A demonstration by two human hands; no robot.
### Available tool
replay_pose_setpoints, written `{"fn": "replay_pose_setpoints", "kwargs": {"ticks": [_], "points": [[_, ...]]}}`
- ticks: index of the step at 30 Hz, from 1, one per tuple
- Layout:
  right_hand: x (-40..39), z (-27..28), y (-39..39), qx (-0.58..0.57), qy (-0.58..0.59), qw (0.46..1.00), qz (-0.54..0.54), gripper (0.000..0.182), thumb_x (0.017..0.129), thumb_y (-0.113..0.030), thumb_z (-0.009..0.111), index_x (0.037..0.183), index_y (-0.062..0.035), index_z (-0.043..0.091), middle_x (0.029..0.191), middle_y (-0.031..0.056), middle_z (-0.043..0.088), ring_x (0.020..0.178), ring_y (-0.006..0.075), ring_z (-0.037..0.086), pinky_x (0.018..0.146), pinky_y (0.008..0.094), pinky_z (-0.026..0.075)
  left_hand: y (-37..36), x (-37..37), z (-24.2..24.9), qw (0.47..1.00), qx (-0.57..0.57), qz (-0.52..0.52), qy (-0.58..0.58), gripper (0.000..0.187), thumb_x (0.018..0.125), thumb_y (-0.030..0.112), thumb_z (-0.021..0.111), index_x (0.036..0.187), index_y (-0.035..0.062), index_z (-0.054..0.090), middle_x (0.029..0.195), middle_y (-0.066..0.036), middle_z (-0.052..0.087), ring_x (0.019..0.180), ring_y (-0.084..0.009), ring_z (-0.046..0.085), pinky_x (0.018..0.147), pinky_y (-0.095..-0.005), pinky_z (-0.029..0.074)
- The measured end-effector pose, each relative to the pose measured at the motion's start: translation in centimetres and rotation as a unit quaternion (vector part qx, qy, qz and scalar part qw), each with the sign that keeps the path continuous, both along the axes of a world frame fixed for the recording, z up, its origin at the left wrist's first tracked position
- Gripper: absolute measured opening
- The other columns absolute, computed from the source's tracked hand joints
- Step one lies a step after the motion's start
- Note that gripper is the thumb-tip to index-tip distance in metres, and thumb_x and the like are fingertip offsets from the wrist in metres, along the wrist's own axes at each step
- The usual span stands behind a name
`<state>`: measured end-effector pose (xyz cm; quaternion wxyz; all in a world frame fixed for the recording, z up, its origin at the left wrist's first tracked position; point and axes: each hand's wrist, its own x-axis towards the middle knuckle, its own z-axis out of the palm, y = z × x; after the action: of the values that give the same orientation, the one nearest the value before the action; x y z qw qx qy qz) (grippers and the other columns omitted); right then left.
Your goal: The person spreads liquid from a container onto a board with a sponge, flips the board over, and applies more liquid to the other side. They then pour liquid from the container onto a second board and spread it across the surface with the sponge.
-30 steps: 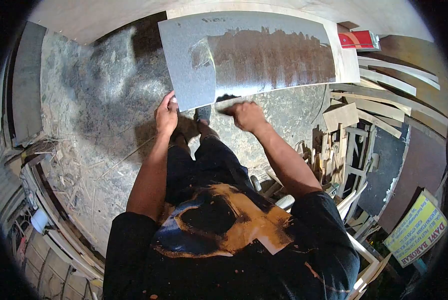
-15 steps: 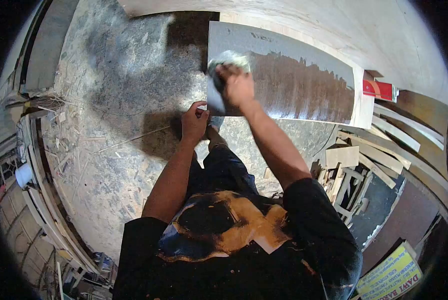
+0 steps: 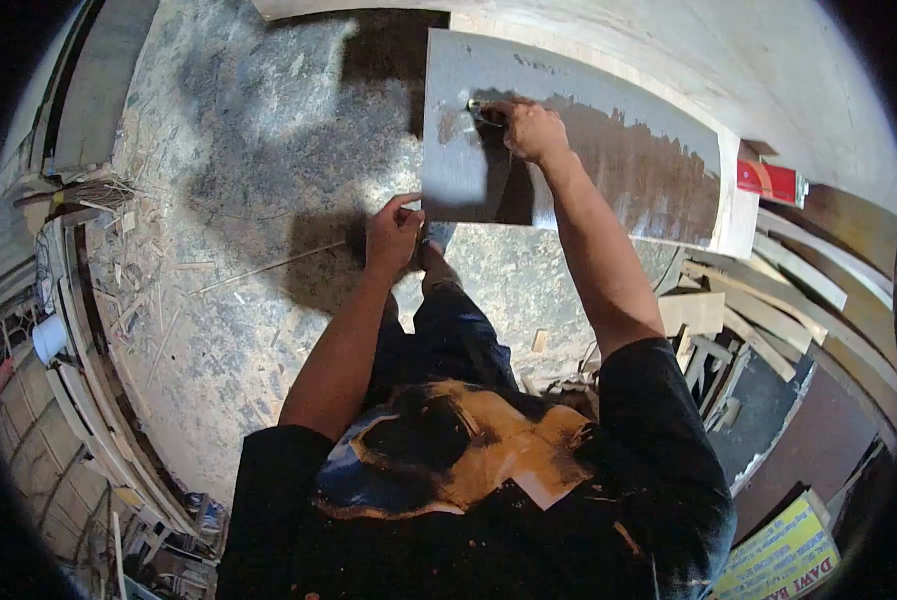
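Observation:
A long grey panel (image 3: 623,155) lies in front of me, with a streaky brown wet-looking coating over much of its face and bare grey at the left and along the far edge. My right hand (image 3: 536,130) is over its left half, closed on a thin flat scraper (image 3: 475,104) seen nearly edge-on and partly hidden by the fingers. A dark shadow falls on the panel below that hand. At the panel's near left corner is my left hand (image 3: 395,235), thumb and fingers bent around the edge.
Pale boards (image 3: 733,235) support the panel. A red can (image 3: 771,183) lies beyond its right end. Wood offcuts (image 3: 693,315) are piled at right, above a yellow printed box (image 3: 778,550). Thin sticks litter the concrete floor (image 3: 218,330); a white cup (image 3: 50,340) stands far left.
My right hand has moved right and slightly away across the panel, and the scraper has turned from broad and blurred to nearly edge-on. My left hand stays at the corner.

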<state>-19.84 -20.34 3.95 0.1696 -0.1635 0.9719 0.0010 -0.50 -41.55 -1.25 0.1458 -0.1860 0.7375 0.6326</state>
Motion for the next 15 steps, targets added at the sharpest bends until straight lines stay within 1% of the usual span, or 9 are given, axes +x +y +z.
{"fn": "replay_pose_setpoints", "kwargs": {"ticks": [2, 3, 4, 6, 8, 9, 12, 14, 15], "points": [[3.2, 1.4, 0.0, 0.029, -0.058, 0.998, -0.008, 0.052, 0.077, -0.019, 0.056, 0.127, -0.0333, 0.054, 0.105, 0.0155, 0.066, 0.098, 0.0332, 0.064, 0.089, 0.0466, 0.049, 0.2, -0.1, -0.2, 1.0, 0.005, 0.002, 0.011, 0.027, 0.084, 0.009, 0.063, 0.111, 0.0073, 0.063, 0.076, -0.005, 0.063, 0.069, -0.0108, 0.057, 0.066, -0.0275, 0.047], [5.0, 1.1, 0.2, 0.037, -0.059, 0.997, -0.026, 0.041, 0.084, -0.02, 0.047, 0.123, -0.0278, 0.058, 0.105, 0.0162, 0.065, 0.098, 0.0323, 0.064, 0.089, 0.0474, 0.047, 0.1, -0.1, -1.1, 0.999, 0.018, 0.005, 0.032, 0.028, 0.084, 0.009, 0.063, 0.112, 0.0067, 0.063, 0.076, -0.004, 0.062, 0.069, -0.0103, 0.056, 0.067, -0.0269, 0.047], [6.7, 1.7, -0.2, 0.087, -0.068, 0.994, -0.018, 0.042, 0.083, -0.02, 0.046, 0.122, -0.0303, 0.059, 0.104, 0.0166, 0.065, 0.096, 0.033, 0.064, 0.088, 0.0468, 0.048, 0.0, 0.0, -1.3, 0.998, 0.033, 0.008, 0.052, 0.028, 0.084, 0.008, 0.063, 0.113, 0.0061, 0.062, 0.076, -0.004, 0.062, 0.069, -0.0097, 0.055, 0.067, -0.0263, 0.046], [10.4, 3.6, -0.7, 0.058, -0.075, 0.994, -0.048, 0.041, 0.082, -0.018, 0.046, 0.119, -0.0301, 0.062, 0.105, 0.0134, 0.066, 0.095, 0.031, 0.065, 0.086, 0.0459, 0.048, -0.3, 0.1, -1.4, 0.995, 0.09, -0.002, 0.036, 0.029, 0.088, 0.007, 0.059, 0.116, 0.0065, 0.062, 0.08, 0.0, 0.06, 0.072, -0.0085, 0.053, 0.07, -0.025, 0.045], [14.1, 1.4, 0.3, -0.064, 0.01, 0.997, -0.031, 0.041, 0.082, -0.016, 0.047, 0.117, -0.0302, 0.063, 0.106, 0.0099, 0.067, 0.096, 0.0283, 0.065, 0.088, 0.0447, 0.048, -0.8, 0.0, -1.7, 0.997, 0.065, -0.028, 0.021, 0.03, 0.089, 0.007, 0.056, 0.119, 0.0073, 0.061, 0.082, 0.0, 0.06, 0.073, -0.008, 0.052, 0.07, -0.024, 0.045], [15.6, 1.6, 0.1, -0.071, 0.024, 0.997, -0.03, 0.042, 0.081, -0.015, 0.047, 0.117, -0.031, 0.063, 0.108, 0.0066, 0.067, 0.097, 0.0263, 0.065, 0.089, 0.0439, 0.047, -1.1, 0.0, -1.7, 0.997, 0.069, -0.035, 0.024, 0.03, 0.089, 0.007, 0.056, 0.119, 0.0073, 0.061, 0.082, 0.0, 0.06, 0.073, -0.008, 0.052, 0.07, -0.024, 0.045], [17.9, 4.4, -1.7, 0.061, -0.12, 0.99, -0.036, 0.042, 0.084, -0.016, 0.048, 0.122, -0.0316, 0.06, 0.104, 0.0092, 0.067, 0.1, 0.0252, 0.064, 0.091, 0.0424, 0.046, -1.3, -0.2, -1.4, 0.992, 0.109, -0.043, -0.042, 0.033, 0.09, 0.007, 0.054, 0.123, 0.0081, 0.059, 0.084, -0.001, 0.061, 0.074, -0.0078, 0.052, 0.07, -0.0233, 0.045], [19.0, 4.4, -1.7, 0.064, -0.251, 0.966, 0.029, 0.04, 0.084, -0.024, 0.053, 0.123, -0.03, 0.059, 0.103, 0.0121, 0.066, 0.101, 0.0274, 0.063, 0.09, 0.0418, 0.047, -1.6, 0.0, -1.3, 0.991, 0.128, -0.037, 0.002, 0.032, 0.094, 0.012, 0.054, 0.125, 0.0052, 0.057, 0.083, 0.002, 0.06, 0.064, -0.0045, 0.046, 0.06, -0.0192, 0.041], [19.8, 3.5, -1.1, -0.059, -0.239, 0.969, 0.005, 0.039, 0.081, -0.015, 0.052, 0.116, -0.0256, 0.064, 0.1, 0.0149, 0.068, 0.092, 0.0299, 0.066, 0.082, 0.0436, 0.051, -2.0, 0.4, -3.6, 0.992, 0.112, -0.057, 0.022, 0.035, 0.094, 0.012, 0.054, 0.128, 0.0056, 0.055, 0.084, 0.001, 0.06, 0.064, -0.0047, 0.046, 0.059, -0.0196, 0.041]]}}
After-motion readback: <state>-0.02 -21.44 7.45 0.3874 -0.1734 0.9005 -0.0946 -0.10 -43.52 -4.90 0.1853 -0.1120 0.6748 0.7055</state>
